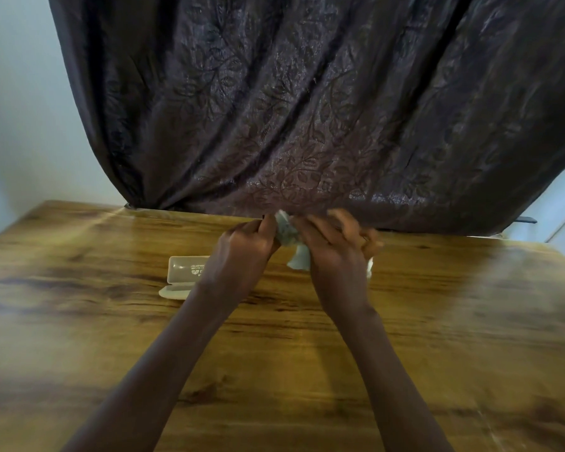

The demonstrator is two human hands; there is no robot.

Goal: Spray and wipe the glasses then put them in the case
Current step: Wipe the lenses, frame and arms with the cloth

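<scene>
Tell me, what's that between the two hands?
A crumpled pale cloth, pinched between the left hand and right hand in the head view; the glasses aren't discernible.

Two bare hands were in view, a left hand (242, 246) and a right hand (335, 252), with one pale cloth (291, 238) bunched between them. One open beige case (185, 275) lay on one wooden table (437, 321). One dark patterned curtain (307, 102) hung behind; no glasses could be counted, being hidden or blurred.

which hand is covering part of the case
The left hand: its wrist overlaps the open case. The right hand is clear of it.
</scene>
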